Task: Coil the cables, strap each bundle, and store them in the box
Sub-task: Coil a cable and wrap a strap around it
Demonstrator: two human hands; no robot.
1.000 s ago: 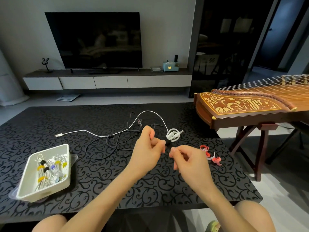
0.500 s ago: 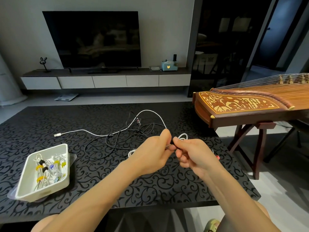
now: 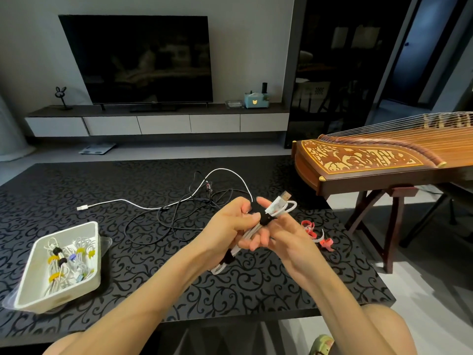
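Gripping the white cable bundle (image 3: pixel 247 236) above the tabletop (image 3: pixel 256 290) with the left hand (image 3: pixel 227 226), curling round its middle and hiding that stretch. Showing only the ends: the USB plug (image 3: pixel 283 196) and a loop poking out at the top, another loop peeking out below the palm. Wearing two black straps (image 3: pixel 265 218), one near the plug, one near the lower end. Backing the bundle's upper end with the right hand (image 3: pixel 291 239), touching it from behind. Not being able to tell whether pinching or merely propping, being covered there by cable and the left thumb.

Lying beyond the hands on the tabletop: a loose white cable (image 3: pixel 122 201) tangling with black cables (image 3: pixel 176 216), crossings too fine to sort out. Resting just right of the right hand, partly hidden behind it: red straps (image 3: pixel 313 230). Sitting at the left, well apart from the hands: the white box (image 3: pixel 61 299), holding strapped bundles. Standing beside the tabletop at the right, being cut off by the frame edge: a wooden zither (image 3: pixel 384 157).
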